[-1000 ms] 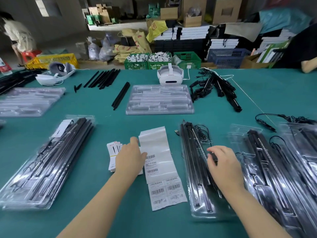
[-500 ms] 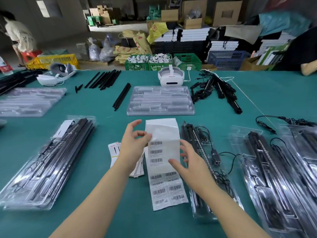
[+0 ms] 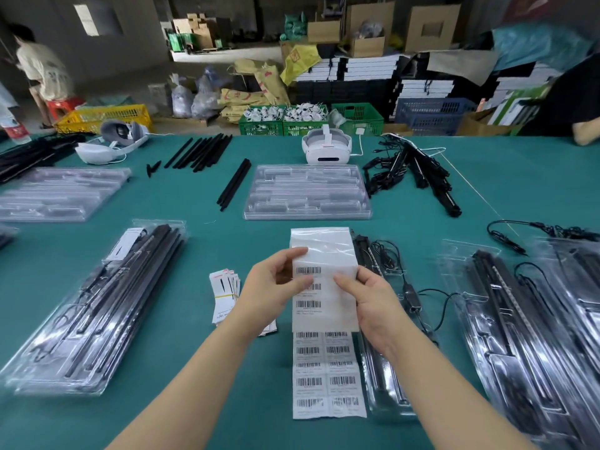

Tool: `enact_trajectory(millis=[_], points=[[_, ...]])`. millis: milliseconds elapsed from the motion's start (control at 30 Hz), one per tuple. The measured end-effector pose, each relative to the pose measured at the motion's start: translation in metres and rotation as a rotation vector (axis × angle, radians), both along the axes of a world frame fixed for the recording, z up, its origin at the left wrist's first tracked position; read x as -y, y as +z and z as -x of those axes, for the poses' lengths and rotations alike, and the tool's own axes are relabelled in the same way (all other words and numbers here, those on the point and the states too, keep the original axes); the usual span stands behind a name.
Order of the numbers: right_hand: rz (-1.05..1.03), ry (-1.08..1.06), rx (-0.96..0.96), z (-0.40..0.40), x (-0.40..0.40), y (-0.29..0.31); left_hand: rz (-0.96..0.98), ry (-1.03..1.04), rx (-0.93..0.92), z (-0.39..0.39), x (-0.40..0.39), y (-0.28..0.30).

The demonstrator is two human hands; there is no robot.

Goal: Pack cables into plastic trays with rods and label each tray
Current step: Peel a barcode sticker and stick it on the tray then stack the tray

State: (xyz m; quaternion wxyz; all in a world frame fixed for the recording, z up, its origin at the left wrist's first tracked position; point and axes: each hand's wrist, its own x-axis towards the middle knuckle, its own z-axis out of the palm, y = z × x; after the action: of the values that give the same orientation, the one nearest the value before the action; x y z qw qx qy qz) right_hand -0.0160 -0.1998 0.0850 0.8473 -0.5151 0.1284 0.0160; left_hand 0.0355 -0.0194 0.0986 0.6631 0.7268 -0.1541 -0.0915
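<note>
A long white sheet of barcode labels [image 3: 324,306] lies in front of me, its upper part lifted off the green table. My left hand [image 3: 276,287] pinches its left edge. My right hand [image 3: 373,300] pinches its right edge. Just right of the sheet lies a clear plastic tray [image 3: 386,384] holding black rods and a coiled black cable [image 3: 412,297]. More filled trays [image 3: 532,336] lie to the right, and a packed, closed tray [image 3: 94,306] with a card label sits at the left.
A banded stack of small cards [image 3: 224,293] lies left of the sheet. Empty clear trays [image 3: 308,193] sit in the middle and at far left [image 3: 58,193]. Loose black rods [image 3: 201,152], a cable pile [image 3: 409,173] and two white headsets [image 3: 326,147] lie farther back.
My right hand left the tray's cable and came to the label sheet. My left hand rose from the cards. Both now hold the sheet's raised upper part.
</note>
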Motion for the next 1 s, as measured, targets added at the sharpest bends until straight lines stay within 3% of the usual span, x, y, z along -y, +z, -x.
enact_trajectory(millis=[233,300,333,400,467,600,767,1000], points=[[-0.051,-0.060,0.010,-0.001,0.001,-0.006,-0.104,-0.006,0.083,-0.001,-0.003,-0.007],[0.024,-0.111,0.024,0.000,-0.001,-0.004,-0.118,0.016,0.104,-0.001,-0.003,-0.007],[0.161,-0.168,0.024,0.000,-0.001,-0.003,-0.130,0.029,0.113,-0.001,-0.003,-0.007],[0.633,-0.332,0.054,0.001,0.001,-0.002,-0.171,0.056,0.133,-0.002,-0.003,-0.007],[1.061,-0.440,0.214,0.004,0.001,0.004,-0.215,0.068,0.166,-0.001,-0.002,-0.008],[1.438,-0.334,0.625,0.001,-0.009,0.018,-0.270,0.074,0.231,0.003,0.002,-0.006],[1.542,-0.088,0.632,-0.007,-0.020,0.024,-0.331,0.113,0.334,0.006,0.007,-0.003],[1.463,-0.059,0.578,-0.009,-0.021,0.025,-0.382,0.116,0.368,0.007,0.007,-0.002]])
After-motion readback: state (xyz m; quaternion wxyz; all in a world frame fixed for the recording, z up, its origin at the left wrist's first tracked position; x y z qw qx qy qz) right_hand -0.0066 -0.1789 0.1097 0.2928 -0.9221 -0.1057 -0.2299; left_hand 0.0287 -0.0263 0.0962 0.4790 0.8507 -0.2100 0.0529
